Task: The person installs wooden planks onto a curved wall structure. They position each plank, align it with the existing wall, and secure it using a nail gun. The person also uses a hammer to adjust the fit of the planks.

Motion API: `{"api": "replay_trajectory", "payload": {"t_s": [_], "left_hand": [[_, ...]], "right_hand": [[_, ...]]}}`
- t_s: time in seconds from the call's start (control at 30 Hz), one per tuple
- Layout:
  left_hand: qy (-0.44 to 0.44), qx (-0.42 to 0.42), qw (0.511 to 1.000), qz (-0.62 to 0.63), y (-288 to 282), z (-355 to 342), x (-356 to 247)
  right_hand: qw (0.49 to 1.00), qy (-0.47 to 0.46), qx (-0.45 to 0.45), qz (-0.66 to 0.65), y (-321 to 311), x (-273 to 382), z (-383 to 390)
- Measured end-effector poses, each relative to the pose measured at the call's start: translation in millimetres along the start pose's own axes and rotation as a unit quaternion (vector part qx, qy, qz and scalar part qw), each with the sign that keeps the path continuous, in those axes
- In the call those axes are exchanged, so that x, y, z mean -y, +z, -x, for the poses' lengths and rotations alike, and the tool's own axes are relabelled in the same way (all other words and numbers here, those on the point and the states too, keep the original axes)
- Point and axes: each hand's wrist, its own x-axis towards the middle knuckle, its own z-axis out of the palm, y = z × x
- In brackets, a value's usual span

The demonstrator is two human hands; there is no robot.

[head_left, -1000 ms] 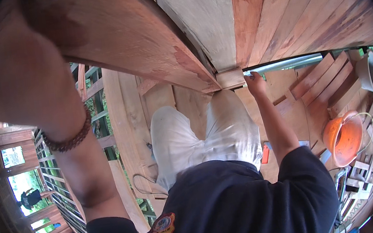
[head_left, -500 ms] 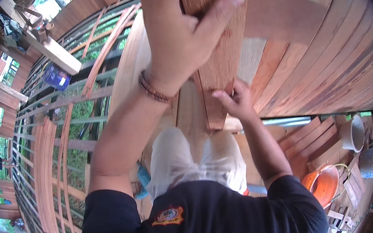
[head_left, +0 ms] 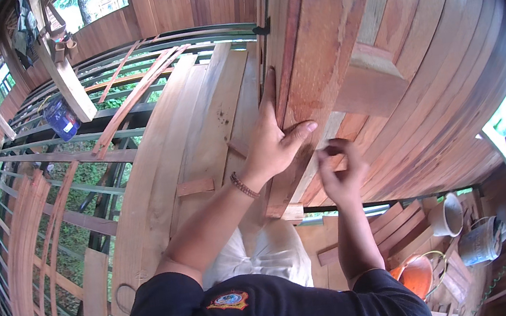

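Note:
A thick reddish-brown wooden beam rises in front of me, its lower end close above my knees. My left hand grips the beam's left edge, the thumb across its front face and the fingers along its side. Just right of the beam's lower part is my right hand, raised with its fingers curled in. Whatever those fingers may hold cannot be made out. A short wooden block sticks out between the beam and the plank wall.
Pale floor planks lie left of the beam, with a small wood offcut on them. Further left are open metal joists over greenery, with loose strips across them. A blue bucket, an orange bucket and a grey bucket stand around.
My left hand has moved lower on the beam and now wraps its left edge. My right hand has come off the beam's lower edge, its fingers curled. The view has shifted, showing more floor.

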Motion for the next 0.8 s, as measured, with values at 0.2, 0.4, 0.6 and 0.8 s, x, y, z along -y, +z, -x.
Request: {"api": "replay_trajectory", "payload": {"t_s": [0.2,0.4,0.6,0.8], "left_hand": [[0.130,-0.023,0.978,-0.160,-6.8,-3.9,-7.3],[0.048,0.059,0.996,-0.049,1.1,1.3,17.4],[0.079,0.077,0.985,-0.134,-15.2,-3.5,27.1],[0.177,-0.047,0.975,-0.127,0.5,-4.6,-20.0]], "right_hand": [[0.888,-0.426,0.040,-0.169,-10.8,92.8,-68.1],[0.867,-0.483,0.065,-0.103,29.3,78.8,-143.2],[0.861,-0.492,0.031,-0.125,42.0,86.5,-140.5],[0.876,-0.468,-0.022,-0.114,13.8,106.5,-129.5]]}}
